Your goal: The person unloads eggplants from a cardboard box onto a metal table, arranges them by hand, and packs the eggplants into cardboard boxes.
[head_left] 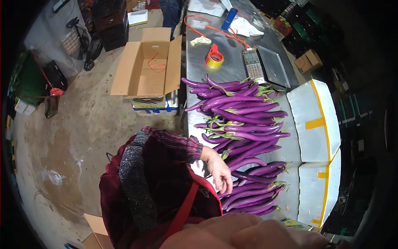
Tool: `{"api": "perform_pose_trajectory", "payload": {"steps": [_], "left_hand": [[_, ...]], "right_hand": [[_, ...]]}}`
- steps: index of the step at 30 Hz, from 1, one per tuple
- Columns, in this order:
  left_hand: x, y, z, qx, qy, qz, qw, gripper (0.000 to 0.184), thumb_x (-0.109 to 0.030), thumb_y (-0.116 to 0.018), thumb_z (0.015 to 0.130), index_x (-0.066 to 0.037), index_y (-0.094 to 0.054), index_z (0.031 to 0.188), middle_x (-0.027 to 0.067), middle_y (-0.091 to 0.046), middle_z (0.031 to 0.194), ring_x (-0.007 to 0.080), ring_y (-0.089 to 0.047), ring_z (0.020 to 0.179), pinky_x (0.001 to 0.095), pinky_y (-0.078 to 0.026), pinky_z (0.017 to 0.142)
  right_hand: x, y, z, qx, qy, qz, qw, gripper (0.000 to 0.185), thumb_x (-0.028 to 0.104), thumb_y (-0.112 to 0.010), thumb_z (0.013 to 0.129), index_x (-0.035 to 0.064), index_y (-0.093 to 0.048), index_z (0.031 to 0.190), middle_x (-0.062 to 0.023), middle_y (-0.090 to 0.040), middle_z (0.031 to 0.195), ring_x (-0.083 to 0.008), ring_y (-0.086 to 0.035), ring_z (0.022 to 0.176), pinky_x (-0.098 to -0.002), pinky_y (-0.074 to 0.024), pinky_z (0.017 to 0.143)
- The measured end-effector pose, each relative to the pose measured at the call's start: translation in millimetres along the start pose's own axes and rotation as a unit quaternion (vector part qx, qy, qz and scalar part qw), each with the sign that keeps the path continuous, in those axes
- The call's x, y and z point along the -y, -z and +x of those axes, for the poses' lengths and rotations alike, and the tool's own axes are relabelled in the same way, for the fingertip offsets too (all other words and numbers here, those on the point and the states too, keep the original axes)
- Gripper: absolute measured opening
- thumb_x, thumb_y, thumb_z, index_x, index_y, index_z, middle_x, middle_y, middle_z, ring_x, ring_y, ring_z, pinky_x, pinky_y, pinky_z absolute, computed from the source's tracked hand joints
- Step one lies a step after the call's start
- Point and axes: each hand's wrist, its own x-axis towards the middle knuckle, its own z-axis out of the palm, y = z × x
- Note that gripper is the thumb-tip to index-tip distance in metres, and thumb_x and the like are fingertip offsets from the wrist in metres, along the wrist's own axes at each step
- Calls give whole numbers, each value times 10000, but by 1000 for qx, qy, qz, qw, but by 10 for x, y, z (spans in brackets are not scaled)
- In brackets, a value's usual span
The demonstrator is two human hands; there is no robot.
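- The purple aubergines are laid across the metal tabletop (232,70) in front of the person: an upper heap (244,117) is piled several deep, and a lower group (248,193) is set just beside it, a narrow gap between them apparently serving to keep the two apart.
- In the lower group the stalks are mostly turned to the tabletop's far side, perhaps for neatness; in the upper heap they are pointed both ways.
- The left hand (217,168) is held over the near ends of the aubergines, wrist bent; its fingers are loosely curled and nothing is seen gripped. Whether an aubergine is touched cannot be told.
- What seems to be the right hand (257,232) is blurred, very near the lens; the state of its fingers cannot be told.
- The scale (253,64) is placed beyond the upper heap, its pan tilted up beside the keypad; the tape dispenser (214,58) is stood near it, probably so that both are kept within reach.
- White panels (304,103) with yellow tape are ranged along the far edge.
- The carton (145,81) is raised on other boxes beside the tabletop, its flaps spread outward, presumably to keep the mouth unobstructed; a red cord (157,65) is seen in it.
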Motion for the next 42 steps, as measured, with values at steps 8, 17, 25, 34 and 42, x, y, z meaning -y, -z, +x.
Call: {"api": "perform_pose_trajectory", "payload": {"steps": [8,17,25,34,42], "left_hand": [[-11,-306,-878,-132,2,-133,982,570,-217,-598,973,0,-363,1445,144,-628,1201,201,-595,1106,321,-446,986],[-115,-423,-1245,-156,48,-78,983,595,-122,-620,939,21,-351,1450,81,-684,1046,189,-612,1078,325,-434,969],[-370,-43,-1317,-277,42,-76,957,580,-123,-651,907,-8,-414,1423,93,-667,1114,191,-612,1072,330,-443,975],[-366,1253,-969,-477,200,217,828,389,-200,-647,911,16,-577,1227,95,-684,1060,195,-654,981,322,-503,872],[-203,1584,-376,-422,147,466,764,373,-263,-668,872,21,-632,1112,190,-674,1014,280,-672,914,344,-520,797]], "right_hand": [[90,45,-13,6,-13,7,1000,692,169,-651,823,75,-398,1460,-286,-499,1354,-424,-512,1208,-443,-391,1049],[-56,-89,31,-15,15,5,1000,658,303,-638,836,73,-450,1423,-258,-563,1295,-403,-550,1181,-420,-419,1019],[-21,-126,24,-23,-26,-38,999,665,283,-670,834,111,-443,1435,-221,-533,1350,-374,-528,1221,-423,-406,1037],[5,-106,0,-26,-51,-57,997,672,316,-672,826,187,-440,1443,-198,-495,1395,-391,-507,1226,-446,-405,1041],[754,273,162,-143,45,-108,983,430,257,-679,822,94,-646,1218,-225,-591,1252,-371,-578,1127,-424,-461,964]]}}
